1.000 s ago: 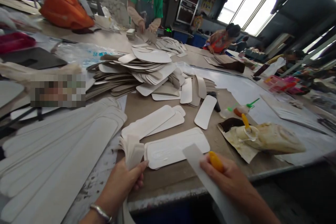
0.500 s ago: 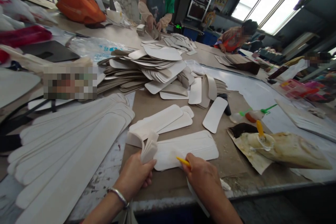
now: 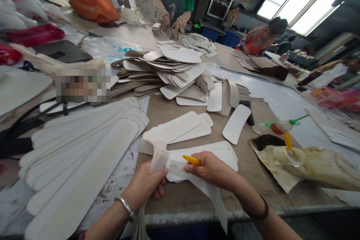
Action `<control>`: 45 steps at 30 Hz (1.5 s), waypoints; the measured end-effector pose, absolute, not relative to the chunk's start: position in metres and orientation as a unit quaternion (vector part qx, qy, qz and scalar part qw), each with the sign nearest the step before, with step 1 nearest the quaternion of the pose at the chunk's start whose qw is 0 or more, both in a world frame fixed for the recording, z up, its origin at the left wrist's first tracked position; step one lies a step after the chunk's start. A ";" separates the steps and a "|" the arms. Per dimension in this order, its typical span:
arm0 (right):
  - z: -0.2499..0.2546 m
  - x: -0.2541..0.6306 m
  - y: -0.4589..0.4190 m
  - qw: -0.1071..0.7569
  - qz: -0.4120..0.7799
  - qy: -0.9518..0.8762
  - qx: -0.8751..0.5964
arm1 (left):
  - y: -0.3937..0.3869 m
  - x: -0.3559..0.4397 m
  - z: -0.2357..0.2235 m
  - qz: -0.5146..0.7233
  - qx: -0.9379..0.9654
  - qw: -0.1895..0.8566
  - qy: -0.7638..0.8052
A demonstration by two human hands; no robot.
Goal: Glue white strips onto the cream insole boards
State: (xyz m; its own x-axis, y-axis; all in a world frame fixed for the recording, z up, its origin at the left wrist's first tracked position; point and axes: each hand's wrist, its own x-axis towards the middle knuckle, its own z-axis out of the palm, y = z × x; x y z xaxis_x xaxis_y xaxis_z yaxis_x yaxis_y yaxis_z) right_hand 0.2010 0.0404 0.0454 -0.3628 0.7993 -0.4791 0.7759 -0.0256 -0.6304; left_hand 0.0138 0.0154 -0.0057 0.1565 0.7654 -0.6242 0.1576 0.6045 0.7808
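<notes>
My left hand (image 3: 147, 180) is closed round a folded bundle of thin pale strips (image 3: 159, 154), whose ends hang below the table edge. My right hand (image 3: 208, 168) grips a yellow-handled tool (image 3: 191, 160); its working end is hidden. A thin whitish strip (image 3: 216, 199) runs under the right fingers and dangles over the table's front edge. Beneath both hands lies a fanned stack of white rounded pieces (image 3: 229, 153) on brown board (image 3: 253, 172). Just behind it are more white pieces (image 3: 180, 125), partly overlapping.
Long white pieces (image 3: 84, 172) fan out at left. A high pile of curved pieces (image 3: 180, 69) stands behind. To the right are a stained container (image 3: 317, 163) with a yellow handle in it and small bottles (image 3: 282, 125). A co-worker in green (image 3: 174, 0) stands across the table.
My right hand has moved slightly left and up, nearer my left hand, bringing the thin strip across the stack. The yellow handle now lies flatter. The view has shifted a little.
</notes>
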 end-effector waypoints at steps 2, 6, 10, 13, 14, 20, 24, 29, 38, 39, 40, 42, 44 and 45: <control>0.044 0.197 0.050 -0.019 0.412 -0.715 -0.564 | 0.016 0.012 -0.004 0.228 0.375 0.669 0.600; 0.048 0.192 0.059 -0.091 0.351 -0.742 -0.563 | 0.017 0.011 0.000 0.223 0.362 0.681 0.597; 0.048 0.187 0.062 -0.130 0.317 -0.749 -0.567 | 0.018 0.012 0.000 0.216 0.354 0.682 0.603; 0.046 0.186 0.062 -0.135 0.304 -0.755 -0.566 | 0.019 0.013 -0.002 0.210 0.353 0.677 0.611; 0.045 0.186 0.062 -0.136 0.299 -0.757 -0.565 | 0.019 0.013 -0.002 0.209 0.352 0.675 0.614; 0.042 0.183 0.063 -0.142 0.276 -0.771 -0.555 | 0.020 0.017 -0.010 0.221 0.359 0.651 0.631; 0.044 0.185 0.060 -0.136 0.265 -0.780 -0.550 | 0.017 0.020 -0.011 0.217 0.369 0.631 0.647; 0.057 0.233 0.041 -0.122 0.245 -0.756 -0.595 | 0.015 0.018 -0.007 0.209 0.384 0.621 0.650; 0.045 0.308 0.011 -0.072 0.159 -0.650 -0.740 | 0.013 0.020 -0.001 0.187 0.420 0.591 0.663; 0.042 0.307 0.011 -0.071 0.155 -0.647 -0.743 | 0.013 0.021 -0.001 0.186 0.426 0.586 0.664; 0.040 0.306 0.012 -0.072 0.151 -0.644 -0.747 | 0.012 0.021 -0.002 0.184 0.432 0.583 0.663; 0.036 0.305 0.015 -0.077 0.147 -0.637 -0.753 | 0.012 0.021 -0.005 0.182 0.437 0.580 0.663; 0.033 0.306 0.018 -0.084 0.147 -0.632 -0.756 | 0.011 0.020 -0.008 0.181 0.436 0.580 0.664; 0.031 0.308 0.020 -0.087 0.149 -0.631 -0.757 | 0.012 0.020 -0.009 0.180 0.434 0.581 0.665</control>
